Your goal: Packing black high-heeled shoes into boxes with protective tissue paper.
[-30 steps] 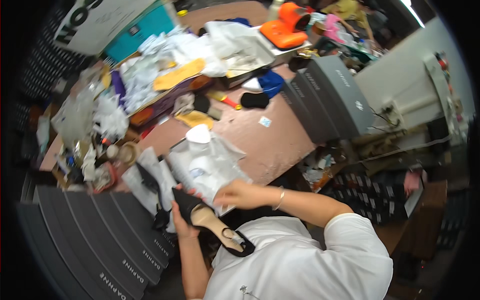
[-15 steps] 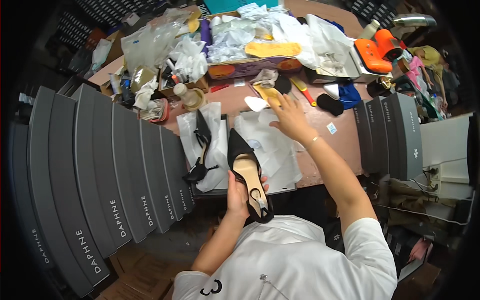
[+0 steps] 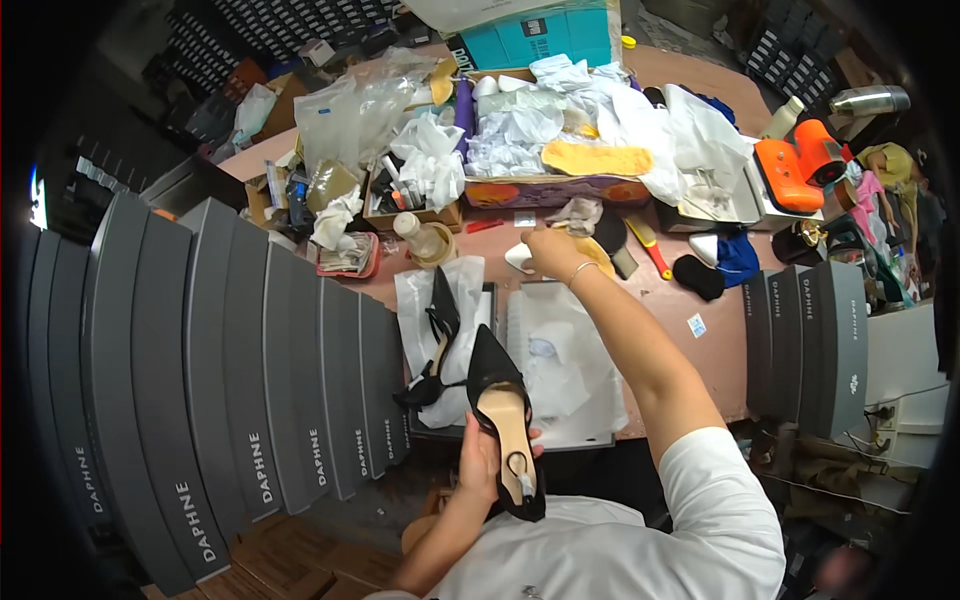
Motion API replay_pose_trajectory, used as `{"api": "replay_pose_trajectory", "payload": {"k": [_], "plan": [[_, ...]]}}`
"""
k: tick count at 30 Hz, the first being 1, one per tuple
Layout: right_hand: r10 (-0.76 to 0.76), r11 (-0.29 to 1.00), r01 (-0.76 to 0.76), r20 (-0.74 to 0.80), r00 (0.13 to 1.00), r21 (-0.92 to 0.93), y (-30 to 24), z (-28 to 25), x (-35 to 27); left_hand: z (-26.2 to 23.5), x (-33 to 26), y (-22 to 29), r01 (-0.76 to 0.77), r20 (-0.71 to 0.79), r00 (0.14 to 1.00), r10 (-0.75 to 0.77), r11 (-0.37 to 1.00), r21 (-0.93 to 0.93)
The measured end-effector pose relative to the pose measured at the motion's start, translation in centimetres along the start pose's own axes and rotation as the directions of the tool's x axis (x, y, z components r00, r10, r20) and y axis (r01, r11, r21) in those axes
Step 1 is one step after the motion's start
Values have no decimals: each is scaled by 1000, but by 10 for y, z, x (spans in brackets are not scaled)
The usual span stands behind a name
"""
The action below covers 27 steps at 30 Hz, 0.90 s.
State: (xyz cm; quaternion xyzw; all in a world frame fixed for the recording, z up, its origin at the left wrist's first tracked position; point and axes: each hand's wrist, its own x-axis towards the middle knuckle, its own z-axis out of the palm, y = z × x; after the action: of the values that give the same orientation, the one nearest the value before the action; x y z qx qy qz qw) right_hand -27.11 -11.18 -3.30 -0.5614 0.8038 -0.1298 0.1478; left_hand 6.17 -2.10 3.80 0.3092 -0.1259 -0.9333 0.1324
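Note:
My left hand (image 3: 480, 458) is wrapped round a black pointed slingback shoe (image 3: 513, 427). The shoe's beige insole faces up and its toe points away from me. Its mate, another black slingback shoe (image 3: 437, 340), lies on white tissue paper (image 3: 408, 300) to the left. Over the table's middle, my right hand (image 3: 552, 252) has its fingers curled together at a small white rounded pad (image 3: 519, 258). They appear to pinch it, though the fingertips are partly hidden. Just beside that hand lies a yellow cloth (image 3: 596, 256). Below it sits an open box lined with white paper (image 3: 575, 390).
Grey shoe boxes stand in rows on the left (image 3: 235, 380) and right (image 3: 835, 345). A paper-stuffed carton (image 3: 500, 192) is at the back. A red-and-yellow brush (image 3: 650, 246), a black pad (image 3: 697, 277), a jar (image 3: 425, 240) and an orange device (image 3: 800, 170) surround the work area.
My right hand has gone from spread fingers to curled ones at the white pad, which has shifted slightly left. The left hand still holds the shoe. The whole view has tilted upward.

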Motion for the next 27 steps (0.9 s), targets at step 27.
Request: {"api": "replay_pose_trajectory", "payload": {"k": [27], "plan": [[-210, 923, 308, -367, 906, 231, -137, -10, -243, 10, -5, 12, 187, 13, 980, -200, 935, 303]]}}
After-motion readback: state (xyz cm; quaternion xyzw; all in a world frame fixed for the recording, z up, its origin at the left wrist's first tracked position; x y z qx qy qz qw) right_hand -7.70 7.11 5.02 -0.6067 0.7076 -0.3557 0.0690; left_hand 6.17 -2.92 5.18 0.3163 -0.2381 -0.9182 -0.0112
